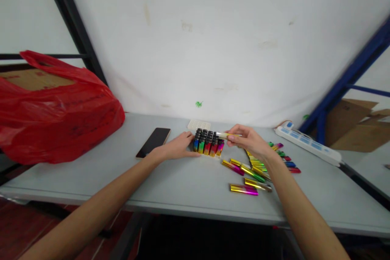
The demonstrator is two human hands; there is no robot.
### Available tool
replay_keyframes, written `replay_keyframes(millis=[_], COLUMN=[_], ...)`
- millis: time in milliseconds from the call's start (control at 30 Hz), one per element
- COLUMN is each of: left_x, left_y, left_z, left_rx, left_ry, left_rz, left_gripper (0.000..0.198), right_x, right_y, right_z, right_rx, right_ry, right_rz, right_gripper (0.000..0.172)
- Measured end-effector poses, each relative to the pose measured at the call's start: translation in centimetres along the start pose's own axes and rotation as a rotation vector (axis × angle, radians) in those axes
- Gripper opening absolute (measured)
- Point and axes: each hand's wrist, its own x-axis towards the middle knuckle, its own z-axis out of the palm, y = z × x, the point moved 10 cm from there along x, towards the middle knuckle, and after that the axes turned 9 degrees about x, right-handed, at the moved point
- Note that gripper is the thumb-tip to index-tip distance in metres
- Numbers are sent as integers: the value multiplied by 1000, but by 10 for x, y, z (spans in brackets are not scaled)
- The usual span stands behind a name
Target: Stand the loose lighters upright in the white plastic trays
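Note:
A block of upright rainbow-coloured lighters (209,142) with black tops stands in a tray near the table's middle. My left hand (178,148) lies flat against the block's left side, fingers stretched out. My right hand (248,140) pinches one yellow lighter (227,135) held level just over the block's right edge. Several loose lighters (248,172) in gold, green and pink lie on the grey table (170,183) under my right forearm. A few more loose lighters (286,160) lie further right.
A dark phone (153,142) lies left of the block. An empty white tray (198,124) sits behind it by the wall. A stuffed red plastic bag (55,109) fills the table's left end. A white power strip (307,143) lies at the right.

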Motion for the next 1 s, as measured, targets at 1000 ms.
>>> replay_keyframes(millis=[1000], left_x=[0], left_y=[0], left_z=[-1], left_rx=[-16], left_ry=[-28], left_rz=[-13], left_gripper=[72], right_x=[7], right_y=[1], right_z=[-16], right_rx=[-621], right_ry=[380], right_rz=[-242], right_gripper=[53])
